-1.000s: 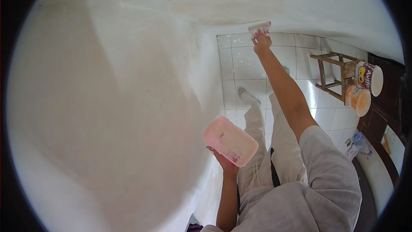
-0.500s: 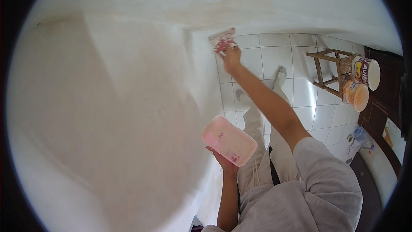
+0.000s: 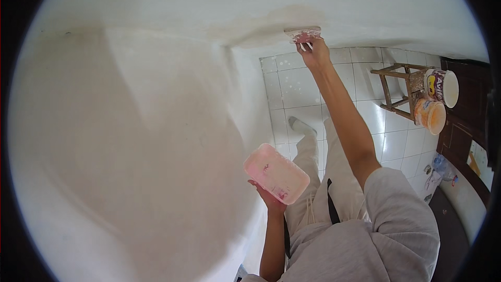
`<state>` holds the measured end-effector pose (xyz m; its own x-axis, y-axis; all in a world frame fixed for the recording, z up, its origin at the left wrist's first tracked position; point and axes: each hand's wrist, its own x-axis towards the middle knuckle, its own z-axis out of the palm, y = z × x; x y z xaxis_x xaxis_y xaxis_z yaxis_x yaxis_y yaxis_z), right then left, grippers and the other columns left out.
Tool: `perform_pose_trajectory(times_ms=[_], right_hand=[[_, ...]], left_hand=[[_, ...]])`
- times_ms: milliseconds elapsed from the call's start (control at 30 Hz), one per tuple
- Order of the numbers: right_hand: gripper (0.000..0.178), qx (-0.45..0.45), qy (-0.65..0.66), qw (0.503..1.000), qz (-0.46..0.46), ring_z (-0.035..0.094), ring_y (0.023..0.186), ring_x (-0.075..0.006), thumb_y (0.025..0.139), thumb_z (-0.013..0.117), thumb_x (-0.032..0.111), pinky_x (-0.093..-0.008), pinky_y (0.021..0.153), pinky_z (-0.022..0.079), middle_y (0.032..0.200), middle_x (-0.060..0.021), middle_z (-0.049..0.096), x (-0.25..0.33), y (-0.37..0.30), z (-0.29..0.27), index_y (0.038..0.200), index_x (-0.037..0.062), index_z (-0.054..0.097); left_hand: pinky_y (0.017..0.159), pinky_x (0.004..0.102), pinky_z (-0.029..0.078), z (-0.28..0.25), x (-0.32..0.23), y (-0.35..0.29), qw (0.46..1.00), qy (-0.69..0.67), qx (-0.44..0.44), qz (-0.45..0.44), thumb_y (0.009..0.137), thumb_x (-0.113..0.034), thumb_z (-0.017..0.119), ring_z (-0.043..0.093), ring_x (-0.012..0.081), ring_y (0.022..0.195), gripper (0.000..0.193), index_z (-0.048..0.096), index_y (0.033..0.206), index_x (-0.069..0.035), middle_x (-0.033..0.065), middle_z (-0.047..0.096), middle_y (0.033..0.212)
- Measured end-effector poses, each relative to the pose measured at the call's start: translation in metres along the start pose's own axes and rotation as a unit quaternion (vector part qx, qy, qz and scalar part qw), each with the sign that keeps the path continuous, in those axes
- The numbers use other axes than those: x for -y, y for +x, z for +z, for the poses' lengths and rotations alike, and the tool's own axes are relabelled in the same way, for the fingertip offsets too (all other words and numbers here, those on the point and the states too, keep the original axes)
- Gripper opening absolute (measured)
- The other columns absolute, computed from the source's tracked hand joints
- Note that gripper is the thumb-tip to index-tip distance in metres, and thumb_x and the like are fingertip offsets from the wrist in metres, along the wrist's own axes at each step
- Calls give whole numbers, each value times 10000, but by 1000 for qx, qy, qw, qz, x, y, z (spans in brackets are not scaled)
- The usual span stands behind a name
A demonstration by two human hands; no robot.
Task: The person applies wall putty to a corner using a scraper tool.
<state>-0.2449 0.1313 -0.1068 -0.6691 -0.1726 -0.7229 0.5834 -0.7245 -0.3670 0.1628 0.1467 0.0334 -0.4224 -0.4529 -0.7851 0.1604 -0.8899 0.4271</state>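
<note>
My right hand [image 3: 315,54] reaches far out and grips a putty scraper [image 3: 303,34], its wide reddish blade smeared with white. The blade lies at the far white wall [image 3: 365,5], just beside a beige damp-looking patch [image 3: 282,18]. Closer to my body, my left hand [image 3: 270,196] holds a shallow pink plastic tray [image 3: 276,173] from below, tilted, with pale filler and darker pink marks on its surface. Most of the left fingers are hidden under the tray.
A white wall [image 3: 156,151] with greyish patches fills the left side. Spattered white floor tiles [image 3: 298,86] lie below. On the right, a wooden stool [image 3: 391,86] carries two paint buckets [image 3: 442,87], near a dark brown door [image 3: 467,89] and a plastic bottle [image 3: 443,167].
My right hand has moved the scraper rightward and slightly farther out, from the wall corner onto the far wall. The blade has turned flatter. My left hand and the tray have hardly moved.
</note>
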Motion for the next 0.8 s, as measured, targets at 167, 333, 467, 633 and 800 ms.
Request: perform_pose_trajectory(times_ms=[167, 333, 467, 633, 800], right_hand=[[254, 67, 32, 997, -18, 557, 963, -209, 926, 441, 2, -441, 865, 491, 1095, -101, 544, 27, -47, -46, 1173, 53, 466], [290, -166, -77, 983, 3, 593, 844, -173, 899, 501, 23, -364, 758, 532, 996, -73, 599, -37, 53, -132, 1189, 45, 505], [168, -120, -171, 959, -193, 567, 626, -151, 881, 601, 100, -282, 586, 521, 760, -44, 582, -25, 143, -147, 1037, 75, 540], [119, -152, -338, 870, -326, 649, 659, -332, 829, 585, 76, -433, 628, 489, 700, -199, 644, -122, 70, -9, 848, -37, 617], [117, 23, -339, 891, -301, 604, 612, -198, 910, 557, 92, -346, 591, 487, 695, -117, 633, -145, -69, 59, 904, -24, 567]], left_hand=[[983, 435, 449, 10, -4, -4, 1000, 2, 1, 24, 874, -715, 374, 498, 223, 1176, 710, 389, 1365, -202, -2, 499, 1263], [983, 427, 453, 9, -4, -4, 999, 15, -8, 29, 877, -711, 377, 501, 222, 1174, 710, 387, 1365, -196, 2, 503, 1257], [978, 425, 457, 10, 16, 6, 999, 0, 7, -32, 879, -705, 383, 507, 225, 1163, 711, 386, 1364, -184, 10, 505, 1254], [1034, 425, 399, -15, 5, 4, 999, 10, -8, -41, 905, -700, 312, 440, 243, 1241, 731, 341, 1411, -173, 22, 441, 1346], [1029, 424, 405, -13, -3, 0, 999, 34, 3, -9, 900, -705, 319, 443, 238, 1235, 742, 342, 1405, -162, 26, 444, 1336]])
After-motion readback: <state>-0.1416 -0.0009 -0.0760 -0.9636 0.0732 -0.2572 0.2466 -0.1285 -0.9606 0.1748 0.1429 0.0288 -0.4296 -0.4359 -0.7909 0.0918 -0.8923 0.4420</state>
